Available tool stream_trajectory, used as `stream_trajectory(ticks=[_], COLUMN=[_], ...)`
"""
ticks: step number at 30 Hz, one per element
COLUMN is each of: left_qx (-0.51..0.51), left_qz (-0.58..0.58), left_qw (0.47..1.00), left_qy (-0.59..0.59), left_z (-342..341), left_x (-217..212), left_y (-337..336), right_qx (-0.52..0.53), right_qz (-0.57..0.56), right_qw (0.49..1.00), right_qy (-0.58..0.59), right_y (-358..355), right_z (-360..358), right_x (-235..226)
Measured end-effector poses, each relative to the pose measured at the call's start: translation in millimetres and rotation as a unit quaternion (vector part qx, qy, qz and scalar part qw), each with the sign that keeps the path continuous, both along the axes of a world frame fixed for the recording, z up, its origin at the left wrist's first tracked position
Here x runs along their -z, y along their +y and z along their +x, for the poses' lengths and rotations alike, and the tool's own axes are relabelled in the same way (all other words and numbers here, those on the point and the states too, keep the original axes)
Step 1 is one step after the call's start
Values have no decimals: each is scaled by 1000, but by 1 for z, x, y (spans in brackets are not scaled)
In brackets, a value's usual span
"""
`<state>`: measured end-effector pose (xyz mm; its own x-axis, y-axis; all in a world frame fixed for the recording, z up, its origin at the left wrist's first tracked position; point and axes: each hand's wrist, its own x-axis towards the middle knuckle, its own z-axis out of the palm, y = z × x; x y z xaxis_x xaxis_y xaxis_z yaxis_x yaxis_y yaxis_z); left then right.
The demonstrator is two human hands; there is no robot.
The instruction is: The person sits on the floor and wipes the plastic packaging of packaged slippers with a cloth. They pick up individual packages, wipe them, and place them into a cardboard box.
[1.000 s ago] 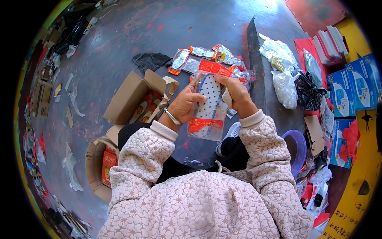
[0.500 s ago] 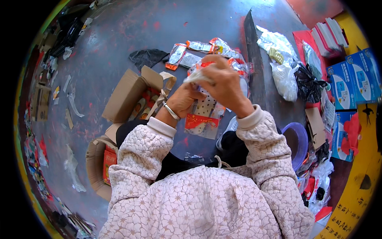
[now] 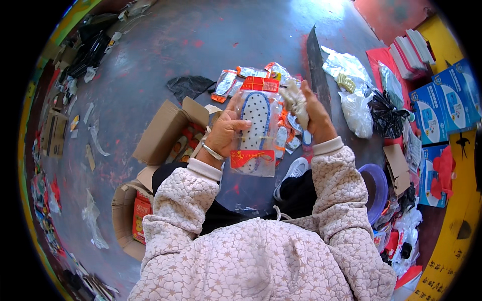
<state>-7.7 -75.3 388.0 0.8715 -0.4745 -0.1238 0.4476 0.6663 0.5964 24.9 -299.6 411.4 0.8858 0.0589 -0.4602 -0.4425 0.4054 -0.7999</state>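
Left hand [image 3: 227, 129] pinches the bagged insole [image 3: 255, 133] upright by its edge while the right hand [image 3: 312, 116] clutches a crumpled pale wad [image 3: 295, 101] beside it.

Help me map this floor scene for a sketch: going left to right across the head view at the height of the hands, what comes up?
Open cardboard box → left hand → clear packet with a dotted insole → right hand → clear plastic bag → black bag → blue boxes.
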Motion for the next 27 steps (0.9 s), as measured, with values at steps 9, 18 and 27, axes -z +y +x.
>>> stream_trajectory(ticks=[9, 18, 27], left_qx=[-13, 23, 35], left_qz=[121, 112, 2], left_qw=[992, 969, 999], left_qy=[-27, -221, 23], left_z=[-3, -5, -3], left_x=[-10, 9, 0], left_y=[-11, -27, -16], right_qx=[-37, 48, -128], right_qz=[-147, -513, -308], right_qw=[976, 790, 882], right_qy=[-157, -331, -332], right_y=[32, 74, 58], right_z=[-13, -33, -32], right_x=[-1, -7, -12])
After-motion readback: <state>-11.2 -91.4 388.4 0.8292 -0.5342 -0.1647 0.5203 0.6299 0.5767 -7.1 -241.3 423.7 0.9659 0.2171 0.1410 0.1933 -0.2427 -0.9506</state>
